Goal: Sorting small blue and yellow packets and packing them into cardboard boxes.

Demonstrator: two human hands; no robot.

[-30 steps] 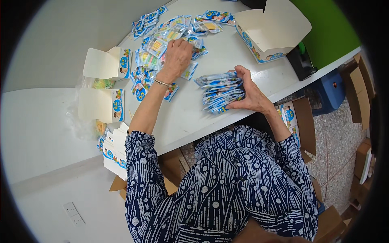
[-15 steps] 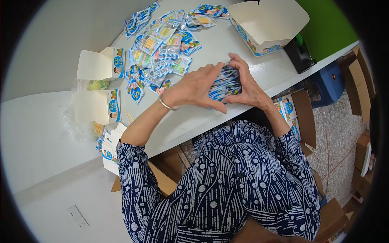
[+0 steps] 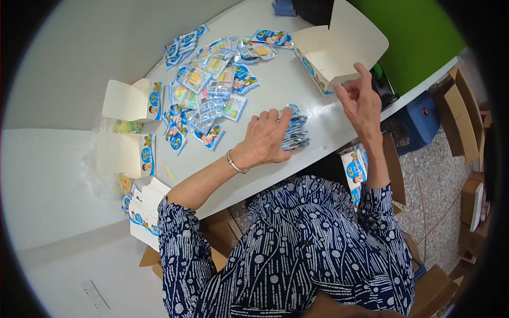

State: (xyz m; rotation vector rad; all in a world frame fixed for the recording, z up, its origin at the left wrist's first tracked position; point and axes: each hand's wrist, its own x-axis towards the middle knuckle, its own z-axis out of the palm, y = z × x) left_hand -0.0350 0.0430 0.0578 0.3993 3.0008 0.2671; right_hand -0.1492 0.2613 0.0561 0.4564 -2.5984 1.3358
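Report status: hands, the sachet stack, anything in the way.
Left hand shut on sachet stack, pressing it to the white table. Right hand open, raised beside open carton. Loose sachets lie to the left; nothing between stack and carton.

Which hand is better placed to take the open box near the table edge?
Probably the right hand: it hovers open just beside the open box. The left hand rests on the stack of packets.
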